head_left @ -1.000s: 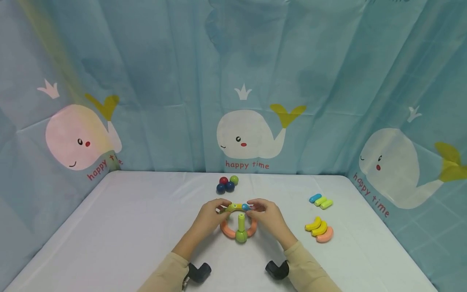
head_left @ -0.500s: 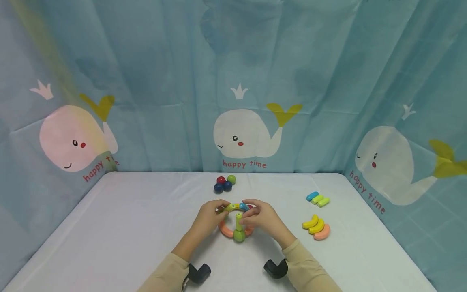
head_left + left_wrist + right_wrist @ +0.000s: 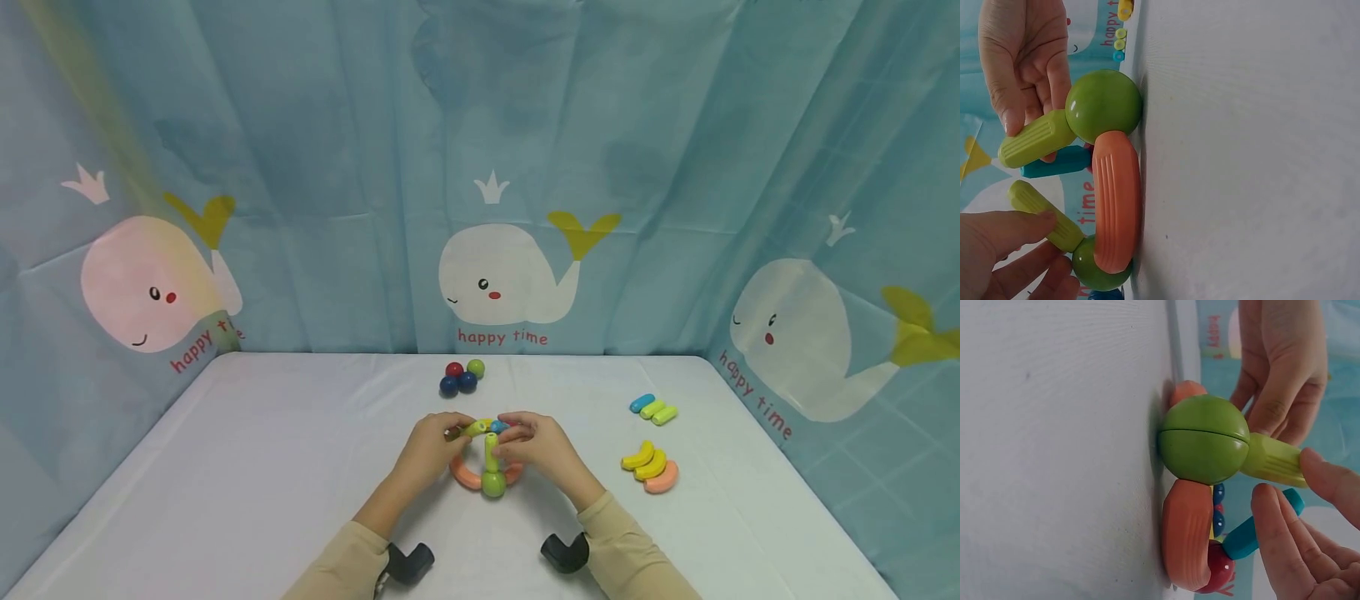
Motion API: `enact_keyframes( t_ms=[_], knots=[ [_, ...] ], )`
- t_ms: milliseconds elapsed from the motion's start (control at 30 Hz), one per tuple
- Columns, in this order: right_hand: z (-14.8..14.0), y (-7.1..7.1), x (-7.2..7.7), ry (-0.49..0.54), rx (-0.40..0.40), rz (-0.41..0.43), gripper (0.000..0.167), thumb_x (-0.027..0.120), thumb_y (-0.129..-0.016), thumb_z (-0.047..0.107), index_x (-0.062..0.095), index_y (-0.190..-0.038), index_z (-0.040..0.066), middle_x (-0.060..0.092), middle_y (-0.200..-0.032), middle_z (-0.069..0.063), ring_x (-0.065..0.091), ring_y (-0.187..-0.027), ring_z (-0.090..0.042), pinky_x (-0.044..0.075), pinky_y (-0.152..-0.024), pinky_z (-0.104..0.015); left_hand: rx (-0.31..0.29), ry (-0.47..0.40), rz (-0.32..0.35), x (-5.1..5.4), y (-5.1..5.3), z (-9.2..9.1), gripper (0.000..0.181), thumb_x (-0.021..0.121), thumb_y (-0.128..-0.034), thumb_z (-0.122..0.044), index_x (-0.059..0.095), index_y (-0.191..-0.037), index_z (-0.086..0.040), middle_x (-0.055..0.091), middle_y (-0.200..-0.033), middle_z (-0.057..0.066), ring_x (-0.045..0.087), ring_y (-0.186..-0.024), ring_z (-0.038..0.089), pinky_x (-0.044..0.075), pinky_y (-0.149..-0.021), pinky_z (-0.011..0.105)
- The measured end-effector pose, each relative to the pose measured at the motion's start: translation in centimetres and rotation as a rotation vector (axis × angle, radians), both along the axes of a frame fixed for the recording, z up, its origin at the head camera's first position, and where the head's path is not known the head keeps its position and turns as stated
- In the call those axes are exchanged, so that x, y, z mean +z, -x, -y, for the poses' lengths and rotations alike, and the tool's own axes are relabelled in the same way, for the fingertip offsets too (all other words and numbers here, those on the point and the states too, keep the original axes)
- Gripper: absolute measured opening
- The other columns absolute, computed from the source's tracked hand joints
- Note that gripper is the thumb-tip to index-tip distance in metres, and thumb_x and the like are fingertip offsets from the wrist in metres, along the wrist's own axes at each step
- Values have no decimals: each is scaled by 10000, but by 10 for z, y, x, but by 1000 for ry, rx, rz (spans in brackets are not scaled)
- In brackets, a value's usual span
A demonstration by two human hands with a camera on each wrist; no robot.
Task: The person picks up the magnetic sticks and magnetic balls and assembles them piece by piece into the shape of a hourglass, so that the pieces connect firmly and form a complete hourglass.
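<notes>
A toy frame of balls and rods stands on the white table between both hands. Its base has curved coral pieces (image 3: 1116,203), joined to a front green ball (image 3: 493,484) and a red ball (image 3: 1217,567). My left hand (image 3: 431,442) pinches a lime-green stick (image 3: 1047,215) that slants up from another green ball (image 3: 1102,265). With its thumb, my right hand (image 3: 543,446) presses the front lime-green stick (image 3: 1275,461); its fingers lie behind, against the blue stick (image 3: 1244,537). The sticks' tops lean close together, and whether they touch cannot be told.
Behind the frame sit several loose balls (image 3: 454,369). On the right lie short blue and lime sticks (image 3: 653,410), yellow curved pieces (image 3: 637,455) and a coral curved piece (image 3: 662,478). A whale-print curtain (image 3: 360,250) borders the table.
My right thumb has come off the blue stick's side onto the front lime-green stick, which has tilted back toward the other sticks. My left hand keeps its grip in nearly the same place.
</notes>
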State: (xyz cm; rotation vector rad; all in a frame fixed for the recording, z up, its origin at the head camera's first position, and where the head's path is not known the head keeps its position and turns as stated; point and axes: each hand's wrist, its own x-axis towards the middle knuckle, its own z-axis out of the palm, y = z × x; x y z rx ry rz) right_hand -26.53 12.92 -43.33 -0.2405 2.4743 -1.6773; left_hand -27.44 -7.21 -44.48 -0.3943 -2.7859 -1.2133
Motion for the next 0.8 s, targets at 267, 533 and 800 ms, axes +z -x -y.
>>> enact_keyframes(
  t_ms=[267,533,800],
  knots=[
    [1,-1,0,14,-4,10,515,801,-818,144,631,-1283,5,753,-1020,-101,709,-878,-129,576,-792,-284,-13,12,-9,1,-2,-1,217,725,-878,-106,750,-1093,-128,715,-970,8,582,-905,152,528,-806,345],
    [-1,1,-4,-3,4,9,503,808,-817,176,643,-1268,26,754,-1009,-65,708,-885,-121,575,-791,-272,-9,19,5,1,-4,-1,210,726,-882,-111,752,-1090,-135,716,-973,1,580,-908,143,536,-810,337],
    [-3,-2,0,-4,54,36,596,791,-835,171,570,-1372,37,750,-1087,-107,708,-976,-156,582,-842,-306,-9,28,3,2,-4,-2,214,725,-886,-119,749,-1098,-131,724,-1008,12,589,-938,158,550,-844,368]
  ],
)
